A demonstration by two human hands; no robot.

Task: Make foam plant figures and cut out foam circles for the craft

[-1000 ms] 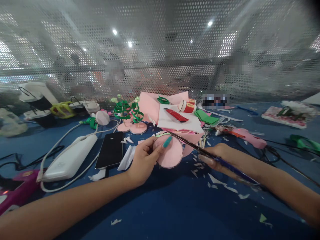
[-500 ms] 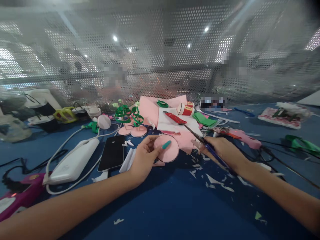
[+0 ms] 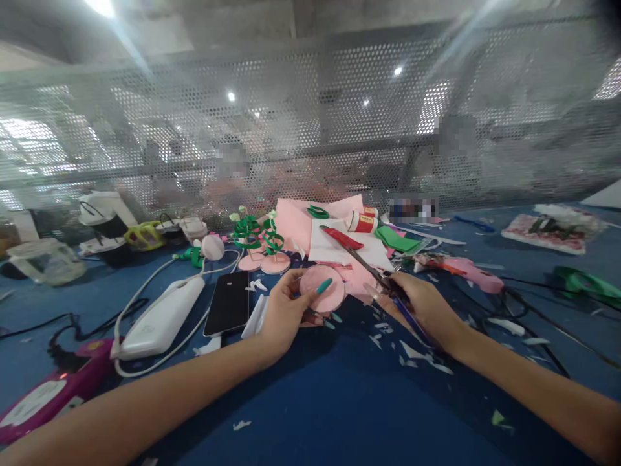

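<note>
Between thumb and fingers, my left hand [image 3: 286,310] grips a round pink disc [image 3: 323,298] with a pale edge. My right hand [image 3: 424,307] is wrapped round the blue handles of scissors [image 3: 383,278], whose dark blades point up and left beyond the disc. The blades are apart from the disc. Just past them a red craft knife [image 3: 342,237] lies on white paper [image 3: 320,249] over pink sheets [image 3: 291,220]. To the left, behind my left hand, green spiral paper plants [image 3: 248,233] stand on pink round bases [image 3: 275,263].
A black phone [image 3: 228,303] and a white power bank [image 3: 162,317] with a looped cable lie at left. Glue guns rest on both sides, one magenta [image 3: 63,388], one pink [image 3: 478,275]. Paper scraps [image 3: 412,351] litter the blue table. A perforated metal screen [image 3: 291,129] stands behind.
The camera view has tilted up and shifted slightly left. The scissors have come a little nearer the disc. Both hands keep their hold, and more left fingertips now show beneath the disc.
</note>
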